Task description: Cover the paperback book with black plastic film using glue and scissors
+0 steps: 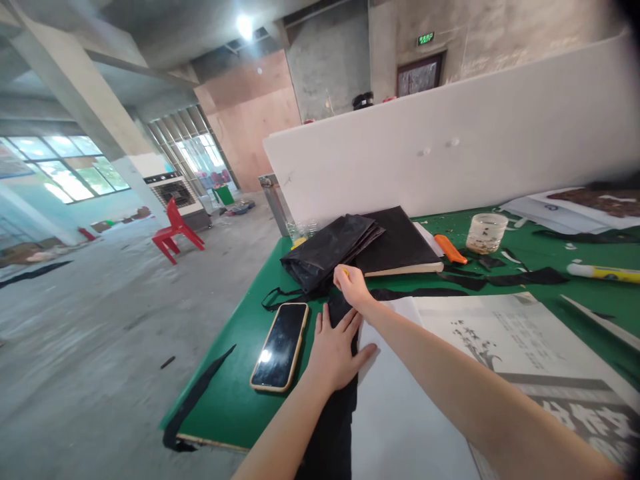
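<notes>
Spreading its fingers, the left hand [336, 353] lies open and flat, empty, across the black fabric [327, 437] and the white paper [400, 407]'s edge; just beyond, the right hand [353, 287] is closed around a small yellow object [345, 272]. From over here, a red plastic chair [176, 230] stands on the concrete floor [115, 353]; then, on the green tabletop [225, 407], come a smartphone [280, 347], an orange utility knife [450, 249] and a clear cup [486, 233].

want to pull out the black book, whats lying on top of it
A folded black sheet overlaps the left part of the black book. The rest of the cover looks bare; whatever is beneath the sheet's folds is hidden.
</notes>
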`<state>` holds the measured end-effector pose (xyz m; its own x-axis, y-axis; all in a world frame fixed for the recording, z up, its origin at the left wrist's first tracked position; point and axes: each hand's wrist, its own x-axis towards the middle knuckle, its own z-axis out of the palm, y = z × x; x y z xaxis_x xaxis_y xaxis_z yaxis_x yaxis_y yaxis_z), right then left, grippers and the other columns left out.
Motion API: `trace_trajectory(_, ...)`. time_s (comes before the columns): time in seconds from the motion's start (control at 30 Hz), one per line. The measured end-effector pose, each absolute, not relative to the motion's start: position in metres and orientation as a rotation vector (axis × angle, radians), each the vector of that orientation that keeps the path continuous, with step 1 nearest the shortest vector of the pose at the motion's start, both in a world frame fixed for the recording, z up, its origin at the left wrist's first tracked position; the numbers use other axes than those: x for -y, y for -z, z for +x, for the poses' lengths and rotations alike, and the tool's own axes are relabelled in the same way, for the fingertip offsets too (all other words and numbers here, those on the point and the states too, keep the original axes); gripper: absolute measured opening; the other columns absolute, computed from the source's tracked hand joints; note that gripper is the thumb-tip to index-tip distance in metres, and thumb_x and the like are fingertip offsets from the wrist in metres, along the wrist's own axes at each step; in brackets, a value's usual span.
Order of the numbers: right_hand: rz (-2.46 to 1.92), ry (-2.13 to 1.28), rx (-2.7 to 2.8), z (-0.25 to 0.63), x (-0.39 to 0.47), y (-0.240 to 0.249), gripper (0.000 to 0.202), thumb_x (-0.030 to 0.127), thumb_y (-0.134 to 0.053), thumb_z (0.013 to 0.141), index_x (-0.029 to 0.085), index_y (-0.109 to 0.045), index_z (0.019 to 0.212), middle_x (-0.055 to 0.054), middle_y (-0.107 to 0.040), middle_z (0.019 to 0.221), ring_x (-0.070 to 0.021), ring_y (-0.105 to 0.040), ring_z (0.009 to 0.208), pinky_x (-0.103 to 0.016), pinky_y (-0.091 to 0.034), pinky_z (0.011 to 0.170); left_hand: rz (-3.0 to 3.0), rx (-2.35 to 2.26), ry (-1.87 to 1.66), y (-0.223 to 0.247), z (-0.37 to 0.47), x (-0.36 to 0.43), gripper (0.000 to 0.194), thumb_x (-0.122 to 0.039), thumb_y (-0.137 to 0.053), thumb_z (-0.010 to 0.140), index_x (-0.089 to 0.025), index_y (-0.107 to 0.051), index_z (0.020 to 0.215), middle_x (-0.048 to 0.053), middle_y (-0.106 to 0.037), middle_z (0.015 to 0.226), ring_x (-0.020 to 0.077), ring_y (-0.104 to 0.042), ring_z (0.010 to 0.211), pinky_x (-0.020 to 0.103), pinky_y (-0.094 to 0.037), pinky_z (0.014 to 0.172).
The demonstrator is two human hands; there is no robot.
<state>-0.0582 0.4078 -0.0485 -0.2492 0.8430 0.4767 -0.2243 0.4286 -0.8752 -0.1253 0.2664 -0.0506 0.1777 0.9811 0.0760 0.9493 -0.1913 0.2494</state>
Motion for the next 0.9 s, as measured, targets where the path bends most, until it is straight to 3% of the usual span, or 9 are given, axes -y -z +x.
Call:
trace_trajectory(0.2, -0.61, -1.148, 1.353, -0.052, -0.42, 0.036, 0.034, 0.033, -0.018, 0.084, 0.021, -0.028, 0.055, 0.003, -0.031, 0.046, -0.0095, -0.034, 0.045, -0.023, -0.032, 0.048, 2.326, -1.893, -0.313, 0.051, -0.126, -0.267, 0.067, -0.068, -0.026, 0.083, -0.034, -0.028, 0.141, -0.014, -0.023, 0.148, 0.0433, 0.0, 0.135, 0.06, -0.011, 0.11)
trace_trajectory(0.37, -0.615, -1.268, 1.562, -0.058, -0.413, 0.045, 0.035, 0.034, -0.032, 0.08, 0.019, -0.035, 0.049, 0.002, -0.036, 0.042, -0.0089, -0.036, 0.041, -0.023, -0.03, 0.044, 2.322, -1.902, -0.307, 0.05, -0.126, -0.266, 0.066, -0.068, -0.026, 0.083, -0.034, -0.027, 0.141, -0.012, -0.026, 0.148, 0.0438, -0.002, 0.135, 0.061, -0.011, 0.109)
trace_trajectory(0.57, -0.669, -1.129, 1.604, -0.047, -0.41, 0.049, 0.027, 0.026, -0.048, 0.071, 0.017, -0.038, 0.048, 0.004, -0.036, 0.046, -0.0075, -0.031, 0.048, -0.023, -0.02, 0.047, 2.316, -1.91, -0.252, 0.047, -0.124, -0.266, 0.065, -0.065, -0.029, 0.084, -0.035, -0.026, 0.141, -0.009, -0.026, 0.148, 0.0431, -0.003, 0.135, 0.061, -0.012, 0.108)
trace_trajectory(0.8, -0.673, -1.12, 1.405, -0.042, -0.418, 0.037, 0.033, 0.03, -0.025, 0.082, 0.02, -0.032, 0.052, 0.003, -0.031, 0.045, -0.0088, -0.033, 0.046, -0.023, -0.029, 0.048, 2.335, -1.905, -0.285, 0.048, -0.124, -0.266, 0.066, -0.067, -0.026, 0.084, -0.033, -0.029, 0.14, -0.009, -0.024, 0.149, 0.041, -0.001, 0.136, 0.06, -0.013, 0.109)
trace_trajectory(0.9, -0.68, -1.238, 1.45, -0.048, -0.42, 0.042, 0.039, 0.034, -0.025, 0.087, 0.02, -0.032, 0.051, 0.005, -0.03, 0.042, -0.0078, -0.033, 0.04, -0.022, -0.032, 0.045, 2.328, -1.905, -0.295, 0.049, -0.124, -0.266, 0.066, -0.067, -0.026, 0.084, -0.033, -0.029, 0.14, -0.01, -0.024, 0.149, 0.0418, -0.001, 0.136, 0.06, -0.012, 0.109)
